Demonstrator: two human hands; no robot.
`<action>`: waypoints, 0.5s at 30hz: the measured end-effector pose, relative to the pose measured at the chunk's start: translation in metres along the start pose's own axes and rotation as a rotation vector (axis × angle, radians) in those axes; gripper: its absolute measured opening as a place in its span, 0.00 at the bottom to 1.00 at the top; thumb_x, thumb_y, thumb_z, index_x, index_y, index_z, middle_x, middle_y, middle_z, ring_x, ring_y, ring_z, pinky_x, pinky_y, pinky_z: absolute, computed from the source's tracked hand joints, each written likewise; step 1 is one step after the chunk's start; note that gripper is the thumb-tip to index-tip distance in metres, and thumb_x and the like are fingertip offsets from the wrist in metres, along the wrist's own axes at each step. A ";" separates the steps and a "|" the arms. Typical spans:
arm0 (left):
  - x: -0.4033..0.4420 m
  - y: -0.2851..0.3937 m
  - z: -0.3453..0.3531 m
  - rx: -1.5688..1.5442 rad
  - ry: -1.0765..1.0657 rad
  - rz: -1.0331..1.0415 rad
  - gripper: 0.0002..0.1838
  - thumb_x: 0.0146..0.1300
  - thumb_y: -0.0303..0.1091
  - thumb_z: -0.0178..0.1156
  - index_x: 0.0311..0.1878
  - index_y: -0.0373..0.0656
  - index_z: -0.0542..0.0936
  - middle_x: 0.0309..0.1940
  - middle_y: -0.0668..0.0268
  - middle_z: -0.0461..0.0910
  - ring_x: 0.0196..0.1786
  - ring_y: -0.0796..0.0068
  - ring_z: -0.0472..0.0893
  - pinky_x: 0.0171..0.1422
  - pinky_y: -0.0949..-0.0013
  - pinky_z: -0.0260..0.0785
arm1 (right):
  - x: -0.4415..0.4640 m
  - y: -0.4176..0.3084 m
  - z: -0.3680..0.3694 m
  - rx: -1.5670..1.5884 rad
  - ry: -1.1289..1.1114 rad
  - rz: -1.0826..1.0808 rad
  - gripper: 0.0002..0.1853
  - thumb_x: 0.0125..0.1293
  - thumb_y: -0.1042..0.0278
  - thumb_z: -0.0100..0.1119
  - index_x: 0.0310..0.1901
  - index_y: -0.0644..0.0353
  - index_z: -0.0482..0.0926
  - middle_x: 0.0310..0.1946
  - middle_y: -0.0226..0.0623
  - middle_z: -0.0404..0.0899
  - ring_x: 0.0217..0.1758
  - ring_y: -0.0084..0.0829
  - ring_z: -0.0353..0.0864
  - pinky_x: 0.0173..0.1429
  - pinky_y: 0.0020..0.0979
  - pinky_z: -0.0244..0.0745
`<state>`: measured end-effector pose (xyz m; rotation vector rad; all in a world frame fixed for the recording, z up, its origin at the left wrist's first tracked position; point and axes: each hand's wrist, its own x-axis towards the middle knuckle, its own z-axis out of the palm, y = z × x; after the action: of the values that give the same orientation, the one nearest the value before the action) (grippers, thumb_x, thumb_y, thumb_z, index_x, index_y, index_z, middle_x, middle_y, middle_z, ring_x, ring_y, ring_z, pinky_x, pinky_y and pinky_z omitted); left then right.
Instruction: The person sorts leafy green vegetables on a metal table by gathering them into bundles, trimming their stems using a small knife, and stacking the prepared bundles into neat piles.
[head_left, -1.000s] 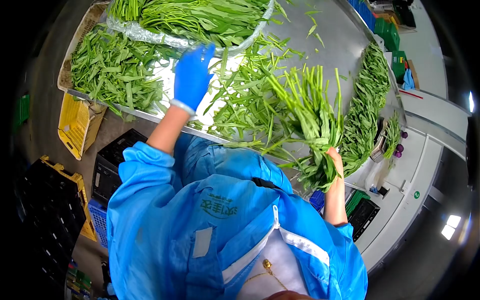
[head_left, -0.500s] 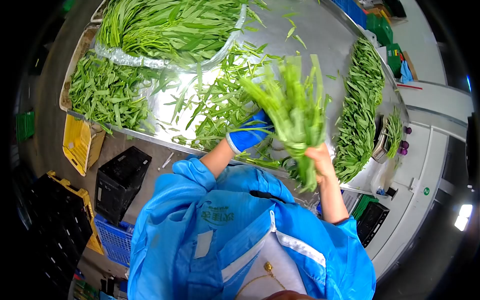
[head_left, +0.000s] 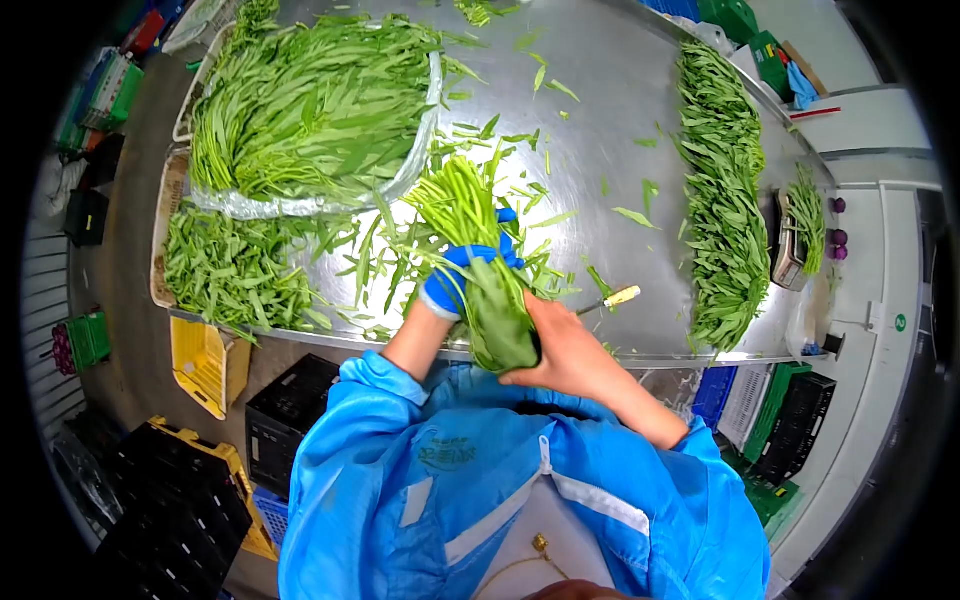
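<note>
A bunch of water spinach point(head_left: 501, 315) is held upright-slanted in front of me, pale stems pointing away and leaves toward my body. My left hand point(head_left: 470, 268), in a blue glove, wraps around the middle of the stems. My bare right hand point(head_left: 560, 345) grips the leafy end from the right side, fingers partly hidden underneath. Loose leaves and cut stems lie on the metal table around the bunch. Just right of my hands rests a small tool with a yellow handle point(head_left: 622, 296), seemingly a knife.
A plastic-lined crate heaped with water spinach point(head_left: 310, 110) stands at the back left, with a leaf pile point(head_left: 235, 265) before it. Tied-looking bunches form a row point(head_left: 725, 200) at right, beside a scale point(head_left: 790, 240). A yellow crate point(head_left: 207, 365) and black crate point(head_left: 290, 415) sit below the table edge.
The bunch has moved left and down toward my body. My left hand has closed around its stems. The right hand has shifted left with it, and the yellow-handled tool now shows.
</note>
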<state>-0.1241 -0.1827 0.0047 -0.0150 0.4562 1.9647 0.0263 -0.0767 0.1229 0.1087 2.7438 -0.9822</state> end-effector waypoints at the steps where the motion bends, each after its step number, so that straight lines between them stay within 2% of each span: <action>1: -0.002 0.012 -0.009 0.022 -0.035 0.003 0.34 0.53 0.35 0.64 0.64 0.39 0.65 0.29 0.69 0.69 0.34 0.74 0.72 0.50 0.63 0.70 | 0.000 -0.004 -0.014 0.190 -0.050 0.018 0.52 0.44 0.56 0.76 0.68 0.65 0.56 0.63 0.54 0.65 0.67 0.47 0.65 0.66 0.41 0.64; 4: -0.010 0.056 -0.025 0.048 -0.172 -0.036 0.30 0.51 0.37 0.63 0.58 0.41 0.69 0.25 0.69 0.66 0.29 0.74 0.68 0.46 0.63 0.67 | -0.005 0.013 -0.039 0.390 0.097 0.048 0.46 0.48 0.61 0.75 0.67 0.61 0.60 0.62 0.47 0.67 0.65 0.43 0.67 0.63 0.41 0.67; 5: -0.014 0.066 -0.028 0.079 -0.229 -0.087 0.30 0.50 0.38 0.63 0.57 0.40 0.69 0.25 0.68 0.67 0.29 0.72 0.69 0.45 0.63 0.68 | -0.004 0.029 -0.039 0.390 0.226 0.032 0.41 0.51 0.66 0.72 0.66 0.59 0.62 0.63 0.43 0.67 0.60 0.36 0.72 0.57 0.35 0.73; 6: -0.018 0.072 -0.027 0.108 -0.284 -0.143 0.31 0.49 0.40 0.62 0.56 0.38 0.69 0.25 0.66 0.68 0.29 0.71 0.71 0.44 0.62 0.69 | 0.003 0.029 -0.045 0.455 0.259 0.059 0.40 0.52 0.67 0.71 0.66 0.60 0.62 0.63 0.43 0.67 0.57 0.33 0.74 0.54 0.33 0.74; 7: -0.022 0.072 -0.024 0.169 -0.284 -0.181 0.30 0.47 0.39 0.61 0.54 0.38 0.70 0.24 0.65 0.69 0.28 0.70 0.72 0.44 0.62 0.70 | 0.011 0.028 -0.053 0.521 0.295 0.093 0.40 0.52 0.67 0.70 0.66 0.60 0.61 0.63 0.43 0.67 0.54 0.31 0.75 0.51 0.31 0.75; 8: -0.031 0.072 -0.001 0.264 -0.246 -0.219 0.29 0.49 0.42 0.63 0.53 0.38 0.71 0.25 0.65 0.71 0.28 0.70 0.73 0.42 0.63 0.70 | 0.017 0.027 -0.057 0.590 0.332 0.130 0.39 0.53 0.68 0.69 0.66 0.60 0.61 0.63 0.43 0.67 0.51 0.29 0.76 0.48 0.29 0.76; 9: -0.038 0.064 0.013 0.329 -0.209 -0.249 0.29 0.50 0.45 0.64 0.53 0.38 0.72 0.25 0.65 0.72 0.28 0.71 0.73 0.41 0.64 0.70 | 0.026 0.026 -0.053 0.642 0.340 0.090 0.39 0.55 0.69 0.67 0.67 0.61 0.59 0.61 0.43 0.68 0.43 0.25 0.78 0.41 0.26 0.76; 10: -0.042 0.056 0.022 0.396 -0.174 -0.277 0.30 0.51 0.48 0.66 0.52 0.38 0.72 0.25 0.65 0.73 0.28 0.71 0.74 0.40 0.65 0.71 | 0.033 0.022 -0.050 0.698 0.266 0.059 0.41 0.56 0.67 0.67 0.68 0.63 0.56 0.59 0.43 0.70 0.38 0.25 0.78 0.40 0.26 0.76; 11: -0.043 0.048 0.015 0.419 -0.185 -0.364 0.29 0.53 0.48 0.67 0.53 0.39 0.72 0.26 0.66 0.74 0.28 0.71 0.74 0.38 0.64 0.71 | 0.041 0.021 -0.039 0.711 0.148 0.086 0.35 0.57 0.67 0.65 0.65 0.63 0.61 0.53 0.41 0.74 0.35 0.24 0.77 0.37 0.25 0.74; 12: -0.044 0.044 0.044 0.489 -0.074 -0.443 0.26 0.53 0.41 0.68 0.52 0.40 0.73 0.29 0.64 0.76 0.28 0.70 0.76 0.37 0.63 0.72 | 0.046 0.026 -0.030 0.723 0.028 0.112 0.30 0.59 0.68 0.62 0.62 0.64 0.66 0.47 0.40 0.79 0.31 0.22 0.76 0.34 0.24 0.72; 15: -0.050 0.030 0.016 0.292 -0.223 -0.522 0.25 0.49 0.33 0.69 0.52 0.40 0.74 0.34 0.62 0.77 0.30 0.68 0.77 0.37 0.64 0.72 | 0.054 0.065 -0.040 0.546 0.216 0.187 0.17 0.62 0.70 0.57 0.52 0.64 0.77 0.30 0.33 0.80 0.25 0.19 0.71 0.29 0.23 0.65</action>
<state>-0.1261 -0.2323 0.0401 0.2446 0.5265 1.3578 -0.0246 -0.0016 0.1000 0.5771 2.4977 -1.7151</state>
